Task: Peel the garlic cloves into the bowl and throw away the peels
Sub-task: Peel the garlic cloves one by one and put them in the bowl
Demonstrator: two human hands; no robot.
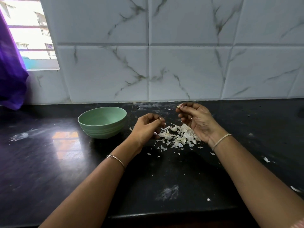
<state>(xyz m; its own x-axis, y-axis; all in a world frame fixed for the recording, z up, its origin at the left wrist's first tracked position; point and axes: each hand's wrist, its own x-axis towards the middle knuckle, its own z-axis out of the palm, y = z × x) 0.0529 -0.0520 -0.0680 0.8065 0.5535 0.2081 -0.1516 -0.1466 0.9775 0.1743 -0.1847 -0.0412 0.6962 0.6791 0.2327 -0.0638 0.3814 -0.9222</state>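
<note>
- Your right hand [192, 119] is up off the worktop [65, 162], to the right of the bowl [102, 131]. Thumb and fingertips pinch a small pale garlic piece [178, 106], and the other fingers are loosely curled. Clove or just skin: too small to tell.
- Your left hand [146, 127] sits low between the bowl and the right hand, fingers curled inward at the edge of the peels. Can't tell whether it holds anything.
- The peels [179, 137] lie in a loose heap on the worktop right of the bowl, under and between both hands. A few whole-looking cloves [174, 128] are mixed into the heap. Stray flakes are scattered around it.
- The bowl stands upright just left of the left hand. No garlic shows in the part of its inside you can see.
- Handling, my read: cloves are small, light and firm, and slick once bare. Pinch across the thick middle and tear the skin from the root end.
- Peels are papery, brittle and near weightless, so they'll likely cling to fingers and drift. Scoop the heap with cupped hands rather than picking up single flakes.
- Status guess: peeling under way, disposal not started.
</note>
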